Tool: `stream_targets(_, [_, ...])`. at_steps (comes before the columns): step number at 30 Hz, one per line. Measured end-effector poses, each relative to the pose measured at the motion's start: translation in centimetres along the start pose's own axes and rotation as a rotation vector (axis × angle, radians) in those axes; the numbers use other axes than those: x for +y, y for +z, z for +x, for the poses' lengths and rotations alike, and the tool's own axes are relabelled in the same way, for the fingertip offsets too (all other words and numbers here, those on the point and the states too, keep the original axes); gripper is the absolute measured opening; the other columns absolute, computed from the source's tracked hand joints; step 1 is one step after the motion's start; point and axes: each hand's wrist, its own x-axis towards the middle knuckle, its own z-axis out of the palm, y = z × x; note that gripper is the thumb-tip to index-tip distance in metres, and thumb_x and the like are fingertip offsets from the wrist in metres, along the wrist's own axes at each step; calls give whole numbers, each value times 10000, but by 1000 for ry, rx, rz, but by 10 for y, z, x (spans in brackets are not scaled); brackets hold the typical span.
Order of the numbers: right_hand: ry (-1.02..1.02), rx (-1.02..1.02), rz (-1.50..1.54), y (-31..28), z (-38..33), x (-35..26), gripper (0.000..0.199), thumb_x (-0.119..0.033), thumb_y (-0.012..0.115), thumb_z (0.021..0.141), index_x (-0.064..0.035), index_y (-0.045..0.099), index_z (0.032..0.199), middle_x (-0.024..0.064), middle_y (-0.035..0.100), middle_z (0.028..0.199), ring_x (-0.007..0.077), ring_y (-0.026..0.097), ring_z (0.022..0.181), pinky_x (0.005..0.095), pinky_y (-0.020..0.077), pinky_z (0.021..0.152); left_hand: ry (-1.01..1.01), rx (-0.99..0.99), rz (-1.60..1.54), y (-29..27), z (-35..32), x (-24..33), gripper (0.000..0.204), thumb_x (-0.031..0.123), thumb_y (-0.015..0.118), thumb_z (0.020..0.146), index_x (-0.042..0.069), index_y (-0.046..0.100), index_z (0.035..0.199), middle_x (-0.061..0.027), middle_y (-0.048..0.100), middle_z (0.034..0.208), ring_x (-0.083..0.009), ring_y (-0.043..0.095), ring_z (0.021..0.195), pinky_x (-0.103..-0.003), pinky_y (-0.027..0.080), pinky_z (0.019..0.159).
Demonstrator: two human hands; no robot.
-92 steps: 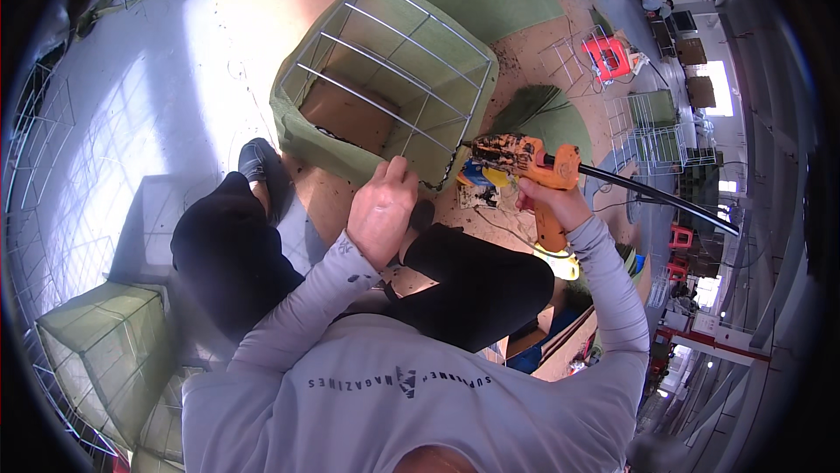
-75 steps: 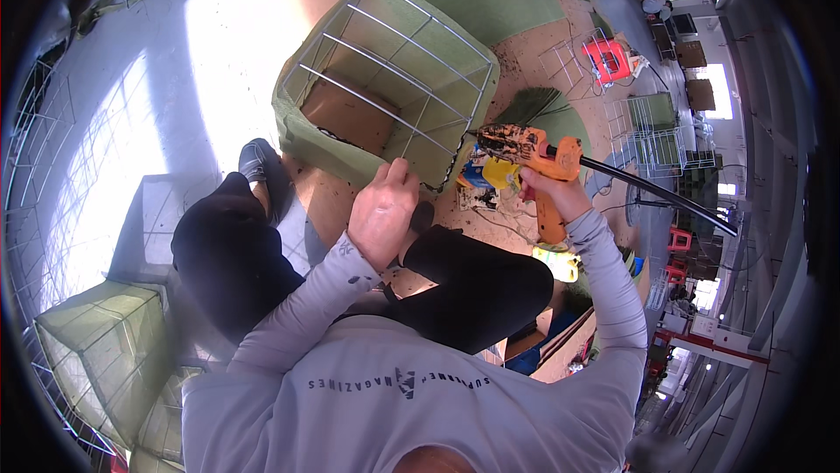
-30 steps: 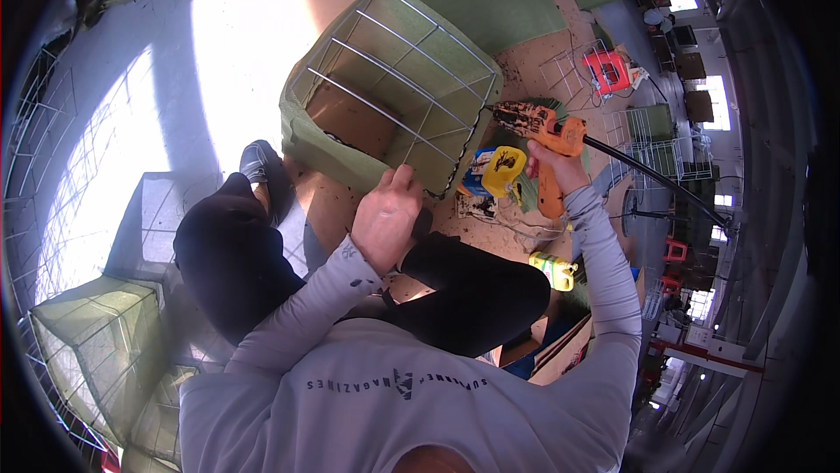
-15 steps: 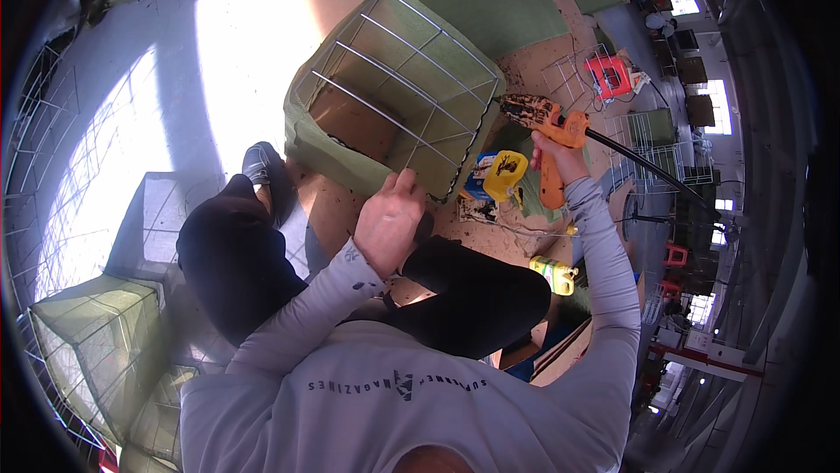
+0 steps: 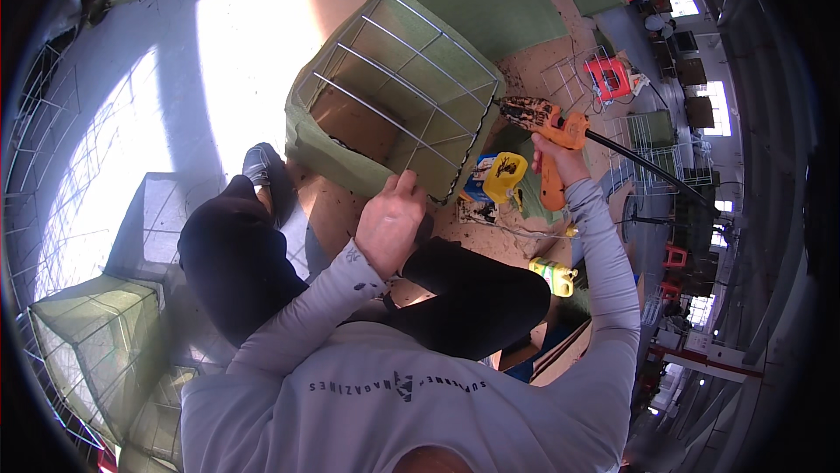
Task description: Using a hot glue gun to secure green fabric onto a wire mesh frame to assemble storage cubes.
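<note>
A box-shaped wire frame (image 5: 385,82) wrapped in green mesh cloth stands tilted in front of me, its barred side facing up. My left hand (image 5: 391,221) is closed on its near rim, fingers pinching the cloth edge. In my right hand (image 5: 561,161) is an orange glue gun (image 5: 544,121), smeared black around the front, with a long black glue stick (image 5: 643,159) running out of its back. Its nozzle is at the frame's right edge, near the far right corner. A wavy black bead of glue (image 5: 465,158) follows that edge down to the near corner.
Below the glue gun stand a cut-open yellow jug (image 5: 505,177) and a blue container (image 5: 477,180). A smaller yellow jug (image 5: 553,276) is by my knee. Green cloth (image 5: 477,5) lies beyond the frame. A red stool (image 5: 608,77) and wire frames (image 5: 652,162) are at right; a mesh-covered frame (image 5: 96,342) is at left.
</note>
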Motion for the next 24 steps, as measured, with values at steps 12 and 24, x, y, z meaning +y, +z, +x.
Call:
stream_targets(12, [12, -55, 0, -4, -21, 12, 205, -169, 686, 815, -12, 585, 900, 38, 575, 636, 139, 556, 503, 271, 471, 477, 6, 13, -23, -1, -1, 2, 148, 1, 541, 675, -1, 543, 822, -129, 508, 909, -298, 545, 887, -368, 484, 730])
stream_targets(24, [33, -130, -3, -2, -35, 11, 173, -142, 662, 828, -11, 591, 916, 40, 570, 634, 137, 544, 503, 266, 456, 478, 38, 23, 67, 1, -2, 0, 154, -2, 579, 623, -4, 560, 776, -123, 496, 929, -256, 556, 876, -329, 519, 699])
